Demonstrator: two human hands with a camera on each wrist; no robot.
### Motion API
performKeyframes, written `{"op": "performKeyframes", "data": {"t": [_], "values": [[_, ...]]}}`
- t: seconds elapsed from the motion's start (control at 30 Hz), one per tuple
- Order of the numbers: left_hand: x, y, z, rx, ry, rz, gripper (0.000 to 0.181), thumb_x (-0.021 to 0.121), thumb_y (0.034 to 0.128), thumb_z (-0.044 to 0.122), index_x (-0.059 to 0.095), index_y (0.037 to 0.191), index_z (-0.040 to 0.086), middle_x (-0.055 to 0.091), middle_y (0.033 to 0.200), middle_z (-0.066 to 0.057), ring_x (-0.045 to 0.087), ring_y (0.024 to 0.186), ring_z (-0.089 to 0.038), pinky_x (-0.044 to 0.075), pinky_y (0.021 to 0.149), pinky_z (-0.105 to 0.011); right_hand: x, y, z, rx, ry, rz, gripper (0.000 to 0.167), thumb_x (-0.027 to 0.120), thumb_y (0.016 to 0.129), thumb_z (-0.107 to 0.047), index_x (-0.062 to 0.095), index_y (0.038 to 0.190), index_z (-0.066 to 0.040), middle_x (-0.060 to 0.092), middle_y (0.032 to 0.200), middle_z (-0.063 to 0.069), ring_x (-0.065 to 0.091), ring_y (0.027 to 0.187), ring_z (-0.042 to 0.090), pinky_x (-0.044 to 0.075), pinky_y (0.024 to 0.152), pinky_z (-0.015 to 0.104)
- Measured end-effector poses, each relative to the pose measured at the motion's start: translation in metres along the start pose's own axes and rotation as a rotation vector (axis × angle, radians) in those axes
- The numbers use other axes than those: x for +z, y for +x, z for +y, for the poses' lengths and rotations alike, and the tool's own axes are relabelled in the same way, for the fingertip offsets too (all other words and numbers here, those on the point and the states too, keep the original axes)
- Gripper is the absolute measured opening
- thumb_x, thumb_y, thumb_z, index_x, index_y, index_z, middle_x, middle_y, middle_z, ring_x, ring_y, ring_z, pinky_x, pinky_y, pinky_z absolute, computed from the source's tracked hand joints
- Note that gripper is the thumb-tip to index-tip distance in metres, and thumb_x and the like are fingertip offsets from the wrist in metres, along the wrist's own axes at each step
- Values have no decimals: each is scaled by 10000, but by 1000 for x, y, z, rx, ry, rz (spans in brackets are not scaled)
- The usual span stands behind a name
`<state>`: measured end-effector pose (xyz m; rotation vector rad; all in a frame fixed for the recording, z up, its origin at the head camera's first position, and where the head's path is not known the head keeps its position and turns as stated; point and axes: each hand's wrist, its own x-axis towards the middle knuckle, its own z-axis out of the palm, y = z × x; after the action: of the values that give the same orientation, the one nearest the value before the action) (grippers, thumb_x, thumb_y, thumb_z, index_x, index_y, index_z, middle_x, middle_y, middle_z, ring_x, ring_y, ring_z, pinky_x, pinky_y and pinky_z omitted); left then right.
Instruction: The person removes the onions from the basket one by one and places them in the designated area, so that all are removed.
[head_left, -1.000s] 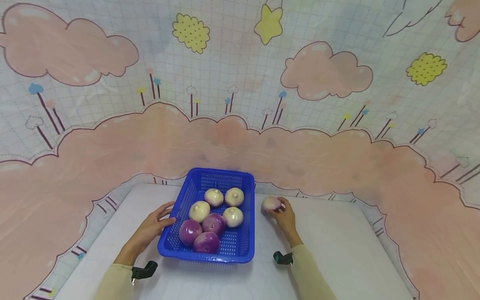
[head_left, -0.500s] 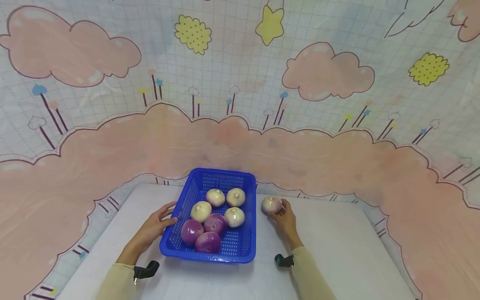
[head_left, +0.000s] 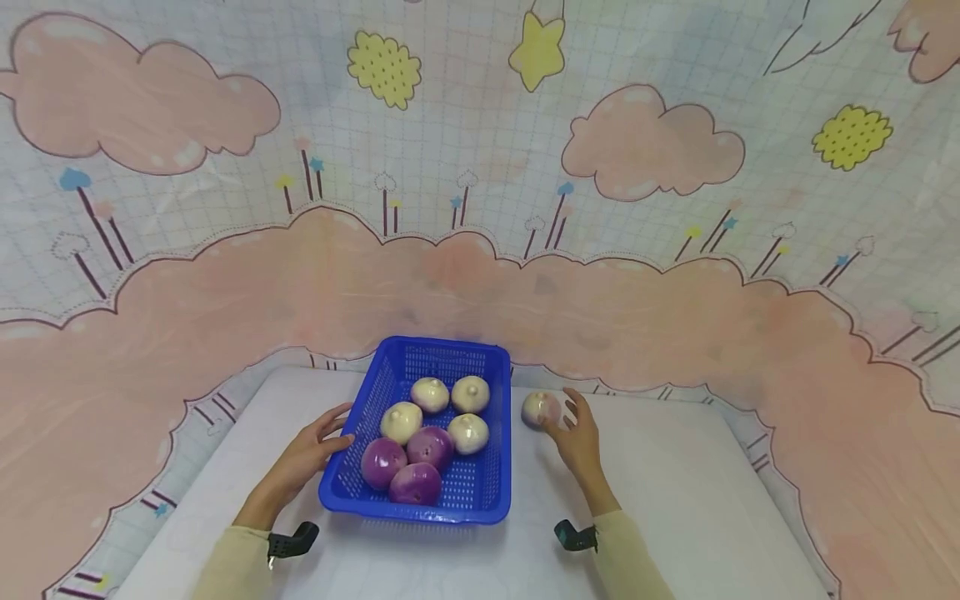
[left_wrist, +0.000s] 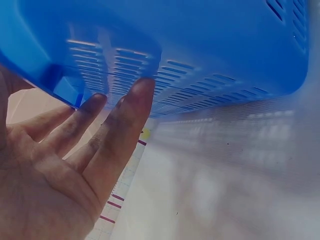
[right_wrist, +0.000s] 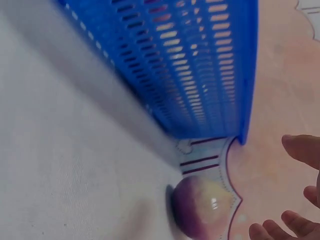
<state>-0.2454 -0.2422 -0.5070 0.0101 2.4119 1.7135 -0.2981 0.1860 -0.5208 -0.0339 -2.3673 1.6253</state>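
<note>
right hand (head_left: 581, 440) beside onion (head_left: 536, 409); left hand (head_left: 306, 450) touches basket (head_left: 422, 514)

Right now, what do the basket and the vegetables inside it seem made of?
Basket: probably glossy molded plastic, judging by its uniform blue and regular slots. Vegetables: smooth and shiny, with bright highlights; real skin or coated plastic, I cannot tell.

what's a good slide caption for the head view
Seven onions in a blue basket, an eighth onion beside it near the right hand.

Head view looks forward-down at the basket (head_left: 420, 515), seen close from both wrist views.
</note>
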Motion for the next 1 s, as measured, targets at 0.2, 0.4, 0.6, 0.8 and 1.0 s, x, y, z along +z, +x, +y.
{"op": "performKeyframes", "data": {"t": [0.2,0.4,0.6,0.8,1.0], "values": [[2,-3,-2,-11,-3,3,691,571,984,268,219,1568,159,302,1568,-268,527,1279,-477,563,922,-519,-8,-20,-13,-20,35,-16,680,754,824,-48,440,1427,-72,407,1521,194,429,1390,405,444,1095,477],[2,-4,0,4,-10,-2,692,565,989,264,209,1571,152,304,1564,-276,535,1272,-473,569,915,-507,-14,-35,-29,-43,116,-47,686,779,829,-111,446,1428,-78,415,1519,178,443,1388,384,458,1085,467],[2,-4,0,7,-8,1,690,564,991,270,208,1572,158,298,1567,-276,535,1272,-473,571,912,-503,-14,-48,-53,-106,166,-84,675,783,823,-100,458,1413,-56,457,1483,182,468,1369,374,484,1059,432],[3,-3,0,9,-7,2,700,568,989,279,203,1574,160,295,1566,-280,519,1284,-483,565,920,-516,-10,-58,-73,-172,160,-119,675,784,802,-40,476,1402,-62,501,1452,160,493,1352,336,491,1048,392],[1,-1,1,15,-8,-1,696,556,995,277,193,1576,156,285,1570,-281,507,1292,-491,562,921,-522,-2,-62,-87,-225,141,-173,663,792,806,-70,489,1393,-125,526,1422,185,540,1304,364,491,1048,431]]}}
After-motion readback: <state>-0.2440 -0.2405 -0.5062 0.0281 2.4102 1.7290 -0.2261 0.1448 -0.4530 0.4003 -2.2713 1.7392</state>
